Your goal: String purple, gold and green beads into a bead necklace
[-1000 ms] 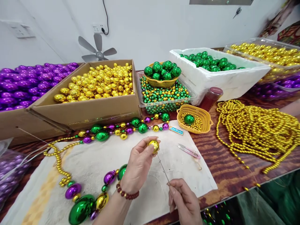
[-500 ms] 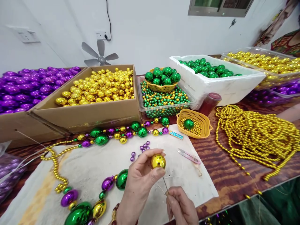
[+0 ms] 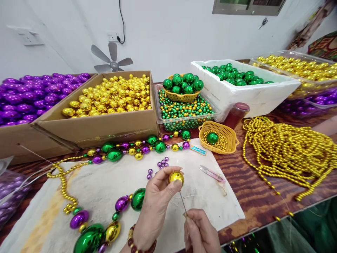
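Note:
My left hand [image 3: 160,196] pinches a shiny gold ball [image 3: 176,178] between thumb and fingers, above the white cloth [image 3: 205,203]. Below and to the right, my right hand [image 3: 201,230] is closed on a thin needle [image 3: 183,202], whose upper end meets the underside of the ball. Small purple beads [image 3: 163,162] lie just behind my left hand. A strand of large green, purple and gold beads [image 3: 89,239] rests on the cloth to the left, partly hidden by my left forearm. Pink-handled snips [image 3: 213,174] lie to the right.
Behind stand boxes of purple balls [image 3: 34,95] and gold balls [image 3: 113,98], a clear bin of small beads [image 3: 186,112] and a white foam box [image 3: 252,95]. An orange basket [image 3: 231,142], a red-lidded jar [image 3: 237,114] and piled gold bead strands [image 3: 286,158] are at the right.
My left hand and the gold ball have shifted slightly left and up. My right hand has moved a little left, still on the needle. The camera view has shifted slightly.

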Motion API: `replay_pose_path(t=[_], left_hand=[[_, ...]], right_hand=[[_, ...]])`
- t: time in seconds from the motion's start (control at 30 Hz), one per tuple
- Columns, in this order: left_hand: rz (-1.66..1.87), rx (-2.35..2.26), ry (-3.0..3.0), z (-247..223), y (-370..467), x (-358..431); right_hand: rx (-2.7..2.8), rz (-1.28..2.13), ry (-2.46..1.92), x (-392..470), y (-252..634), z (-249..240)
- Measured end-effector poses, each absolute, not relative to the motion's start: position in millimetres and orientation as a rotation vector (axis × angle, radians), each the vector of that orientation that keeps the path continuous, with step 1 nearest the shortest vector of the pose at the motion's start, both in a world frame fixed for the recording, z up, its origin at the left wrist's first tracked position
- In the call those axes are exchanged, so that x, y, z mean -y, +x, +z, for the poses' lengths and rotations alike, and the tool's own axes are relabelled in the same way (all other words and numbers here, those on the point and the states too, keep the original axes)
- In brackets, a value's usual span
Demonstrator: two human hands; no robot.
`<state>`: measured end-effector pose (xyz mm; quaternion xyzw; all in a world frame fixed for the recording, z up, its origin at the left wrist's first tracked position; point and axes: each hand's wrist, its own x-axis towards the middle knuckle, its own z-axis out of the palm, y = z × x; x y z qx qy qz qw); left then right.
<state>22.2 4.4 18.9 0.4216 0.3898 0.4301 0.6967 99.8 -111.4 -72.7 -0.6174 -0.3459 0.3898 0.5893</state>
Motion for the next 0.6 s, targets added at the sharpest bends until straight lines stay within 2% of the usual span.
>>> replay_pose_path(t=[0.23,0.4,0.6], left_hand=[[0.819,-0.899,1.022,0.8,34.3,9.3],[0.749,-0.916,0.982,-3.4,43.7,4.3],[0.611,-0.898,1.186,-8.9,56.7,8.4]], right_hand=[[0.699,1.02,-1.292,86.2,114.5,-54.6],[0.737,1.07,-1.199,93.6,126.2,-62.5],[0.52,1.14,-1.294,98.4,141.8,-70.7]])
